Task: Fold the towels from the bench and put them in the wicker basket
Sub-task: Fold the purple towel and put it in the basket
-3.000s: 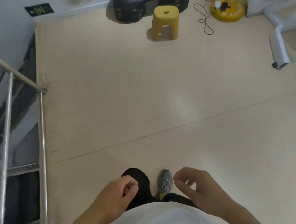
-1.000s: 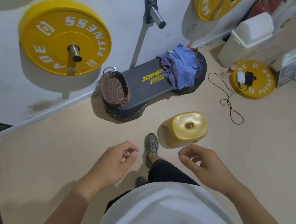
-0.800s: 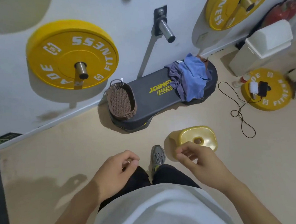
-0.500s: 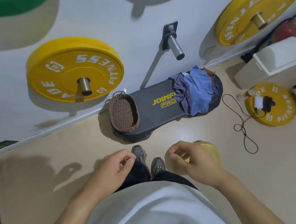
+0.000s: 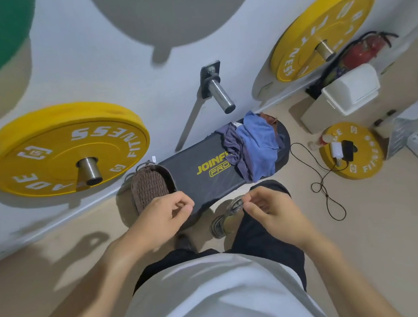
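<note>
Gym floor by a wall: towels (image 5: pixel 255 146) heaped upper right of two empty, loosely curled hands (image 5: pixel 164 213), the right hand (image 5: pixel 271 209) nearer.

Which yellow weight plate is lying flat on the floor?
The small yellow plate right of the bench, with a charger on top; the other two hang on wall pegs.

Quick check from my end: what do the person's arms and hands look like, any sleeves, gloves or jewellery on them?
Both forearms are bare, with no sleeve reaching them. The left hand and right hand wear no gloves, and no ring, watch or band shows. The person wears a white top and dark trousers.
</note>
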Demonstrator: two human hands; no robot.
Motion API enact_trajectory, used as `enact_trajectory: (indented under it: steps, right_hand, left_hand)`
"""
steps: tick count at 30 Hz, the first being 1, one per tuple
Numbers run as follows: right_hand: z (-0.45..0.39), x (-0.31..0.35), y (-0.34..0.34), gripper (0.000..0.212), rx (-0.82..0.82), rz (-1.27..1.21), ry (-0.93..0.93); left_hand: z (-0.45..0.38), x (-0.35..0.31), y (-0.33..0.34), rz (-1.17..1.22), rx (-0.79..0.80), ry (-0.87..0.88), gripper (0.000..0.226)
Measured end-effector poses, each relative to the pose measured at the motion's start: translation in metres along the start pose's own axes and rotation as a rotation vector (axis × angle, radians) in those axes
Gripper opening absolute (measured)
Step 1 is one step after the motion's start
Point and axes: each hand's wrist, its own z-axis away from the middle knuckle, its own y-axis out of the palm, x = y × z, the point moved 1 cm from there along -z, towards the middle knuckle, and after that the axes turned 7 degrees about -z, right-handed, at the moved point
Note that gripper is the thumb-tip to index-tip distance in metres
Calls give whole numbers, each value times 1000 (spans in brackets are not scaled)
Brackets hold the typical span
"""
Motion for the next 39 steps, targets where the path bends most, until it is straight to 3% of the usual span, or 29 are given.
enact_trajectory:
  steps: [5,10,15,18,26,29,31,34,39]
  right_hand:
    - [-56,-35,-51,7,18,-58,115]
    - [-145,-111,-115,9,123,22,250]
    - [-250,-194,-179,8,244,117,336]
    - [-300,-239,-202,8,318,251,364]
    - [-445,-364,-183,12,385,495,167]
    - [-484,-433,-159,54,399,719,92]
    - [-499,-465,-147,65,406,773,33]
    - [-510,-491,-135,64,318,815,-54]
    - [-513,-481,-127,50,269,877,-132]
  left_hand:
    - [-64,-9,29,100,-13,-97,9]
    - [-154,-34,83,197,-61,-170,26]
    - [-266,-52,164,340,-155,-376,14]
    - [-319,-53,217,384,-126,-468,12]
    - [-453,25,332,348,-240,-547,10]
    - [-503,74,387,364,-306,-512,25]
    - [-526,99,422,358,-312,-444,37]
    - [-542,131,469,318,-376,-396,47]
    - [-545,146,497,288,-614,-421,40]
